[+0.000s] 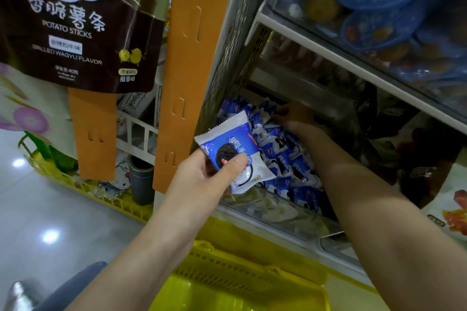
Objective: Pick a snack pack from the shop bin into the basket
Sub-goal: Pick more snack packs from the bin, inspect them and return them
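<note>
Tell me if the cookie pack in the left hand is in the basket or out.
Out. The left hand holds the cookie pack clear of the yellow basket.

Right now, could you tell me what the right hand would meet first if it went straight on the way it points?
Most likely the packs piled at the back of the bin; the right hand looks nearly on them, though depth is unclear.
</note>
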A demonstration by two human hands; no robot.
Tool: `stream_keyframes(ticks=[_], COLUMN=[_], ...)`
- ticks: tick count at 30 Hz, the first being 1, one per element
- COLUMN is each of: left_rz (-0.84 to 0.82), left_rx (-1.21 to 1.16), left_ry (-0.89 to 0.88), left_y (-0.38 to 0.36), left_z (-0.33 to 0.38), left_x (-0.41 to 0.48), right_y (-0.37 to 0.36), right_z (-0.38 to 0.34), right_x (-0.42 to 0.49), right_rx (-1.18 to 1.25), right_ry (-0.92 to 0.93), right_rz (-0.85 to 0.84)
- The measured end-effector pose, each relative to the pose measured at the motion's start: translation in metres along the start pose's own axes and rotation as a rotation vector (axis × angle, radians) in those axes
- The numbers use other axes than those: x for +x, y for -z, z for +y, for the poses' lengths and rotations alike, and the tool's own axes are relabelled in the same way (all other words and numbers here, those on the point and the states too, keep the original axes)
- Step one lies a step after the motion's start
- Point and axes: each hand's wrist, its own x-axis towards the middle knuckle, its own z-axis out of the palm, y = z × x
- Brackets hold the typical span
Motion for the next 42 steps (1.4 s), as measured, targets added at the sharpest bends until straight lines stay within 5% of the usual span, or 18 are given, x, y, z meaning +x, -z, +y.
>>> stream_keyframes(ticks=[5, 15, 19, 24, 30, 33, 35, 39, 42], left_rz=[0.020, 0.004, -0.029, -0.102, -0.272, -0.204, -0.191, -0.270, -0.248], left_rx=[0.004, -0.053, -0.143, -0.180, -0.135, -0.178, -0.215, -0.242, -0.218], left_ry=[0.007, 0.061, 0.054, 0.060, -0.018, -0.034, -0.009, -0.011, 0.034], left_y=[-0.002, -0.006, -0.008, -0.005, -0.012, -0.012, -0.010, -0.005, -0.002], left_z=[0.001, 0.000, 0.002, 0.001, 0.002, 0.001, 0.001, 0.005, 0.004], left_x=[0.000, 0.002, 0.000, -0.004, -0.015, -0.015, -0.013, -0.015, -0.014], right_y=[0.005, 0.040, 0.048, 0.054, 0.044, 0.041, 0.038, 0.032, 0.033], right_z=[0.004, -0.006, -0.017, -0.027, -0.044, -0.047, -0.045, -0.046, -0.047], right_x=[0.001, -0.039, -0.097, -0.164, -0.210, -0.216, -0.214, -0.215, -0.208], right_rx=[0.052, 0.417, 0.809, 0.930, 0.828, 0.649, 0.570, 0.733, 0.826], right_ry=[-0.056, -0.097, -0.068, 0.034, 0.229, 0.309, 0.270, 0.128, 0.107], right_rz=[0.081, 0.504, 0.238, -0.039, -0.161, -0.037, -0.029, -0.314, -0.255])
